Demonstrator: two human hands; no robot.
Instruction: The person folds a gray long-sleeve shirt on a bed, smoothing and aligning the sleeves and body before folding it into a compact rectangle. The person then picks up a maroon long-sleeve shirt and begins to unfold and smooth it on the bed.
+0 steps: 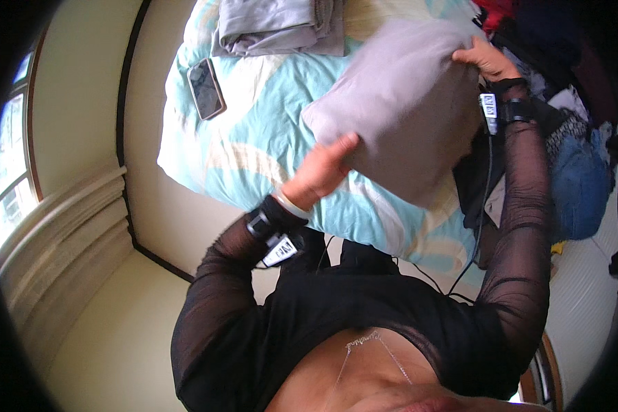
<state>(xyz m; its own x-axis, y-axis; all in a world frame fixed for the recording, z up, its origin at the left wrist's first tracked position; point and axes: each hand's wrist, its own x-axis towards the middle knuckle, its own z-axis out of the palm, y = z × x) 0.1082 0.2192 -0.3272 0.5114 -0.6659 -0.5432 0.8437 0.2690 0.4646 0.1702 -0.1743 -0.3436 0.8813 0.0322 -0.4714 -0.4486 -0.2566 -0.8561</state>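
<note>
A grey cloth (pixel 396 113), folded into a rough rectangle and partly blurred, is held tilted above the bed. My left hand (pixel 322 167) grips its near left edge, thumb on top and fingers hidden underneath. At the far right corner, my right hand (pixel 486 59) holds it with the thumb on the upper face. Below it spreads a light blue, cream and white patterned duvet (pixel 268 129). A stack of folded grey cloth (pixel 268 26) lies at the far end of the bed.
On the duvet's left side rests a smartphone (pixel 206 88), its screen dark. Clothes in a heap (pixel 566 129), some denim, lie to the right. Cables (pixel 486 195) hang from devices strapped to both wrists. A curtain (pixel 67 221) and window (pixel 13 139) are at far left.
</note>
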